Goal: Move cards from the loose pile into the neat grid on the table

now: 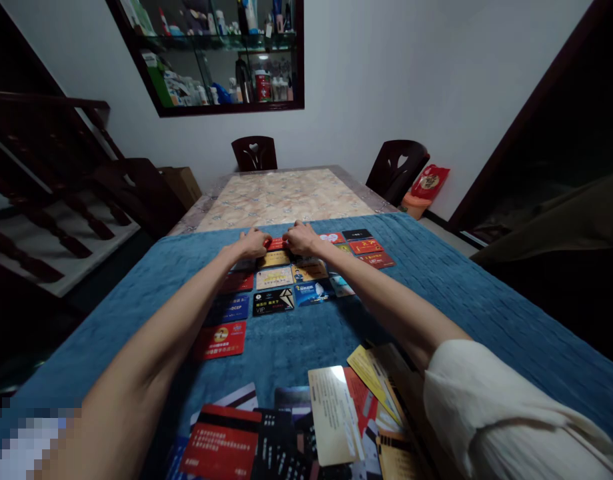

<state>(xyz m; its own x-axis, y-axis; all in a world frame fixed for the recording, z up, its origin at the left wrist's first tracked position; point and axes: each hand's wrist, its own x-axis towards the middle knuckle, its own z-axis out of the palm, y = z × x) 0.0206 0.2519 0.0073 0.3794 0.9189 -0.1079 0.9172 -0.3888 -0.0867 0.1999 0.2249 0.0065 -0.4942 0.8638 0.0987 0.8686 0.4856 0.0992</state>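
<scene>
At the far end of the laid-out cards, a red card (277, 244) lies flat between my two hands. My left hand (251, 244) has its bent fingers closed at the card's left end. On the right end rest the curled fingers of my right hand (302, 239). Just below is a gold card (275, 259), part of rows that also include a black VIP card (273, 302), a blue card (314, 292) and a red card with a round emblem (220, 340). My forearms cover some cards at both sides.
A loose, overlapping heap of cards, with a cream card (333, 415) and a red striped card (222, 443) on top, lies near me on the blue cloth (416, 300). Chairs (401, 167) stand around the table. A glass-shelved cabinet (226, 110) is set in the wall.
</scene>
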